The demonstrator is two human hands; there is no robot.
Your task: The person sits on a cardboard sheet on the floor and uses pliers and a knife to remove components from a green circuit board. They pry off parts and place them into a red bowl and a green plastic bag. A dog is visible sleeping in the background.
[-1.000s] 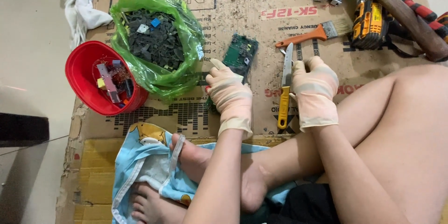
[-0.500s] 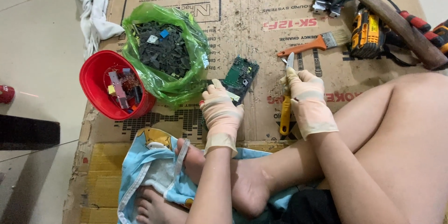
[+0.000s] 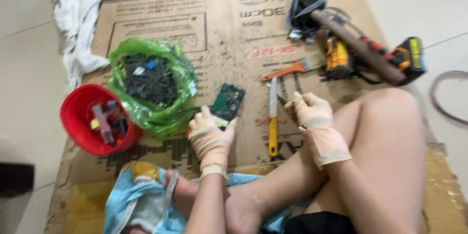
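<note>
I sit on flattened cardboard [image 3: 229,34] wearing pale gloves. My left hand [image 3: 209,139] grips the near edge of a green circuit board [image 3: 228,100] that lies on the cardboard. My right hand [image 3: 312,114] is curled just right of a yellow-handled knife [image 3: 273,126], its fingertips pinched on a small dark metal tool [image 3: 282,99]. The knife lies flat between my two hands, with neither hand touching it.
A green plastic bag [image 3: 183,75] of dark chips and a red bowl [image 3: 78,117] of small parts stand at the left. An orange-handled brush [image 3: 287,71], a hammer [image 3: 358,48] and a yellow-black power tool [image 3: 412,56] lie at the back right. A white cloth [image 3: 73,24] lies at the far left, and blue fabric [image 3: 136,204] sits by my feet.
The view has swung and pulled back. My left hand stays at the circuit board. My right hand has shifted off the knife to its right side.
</note>
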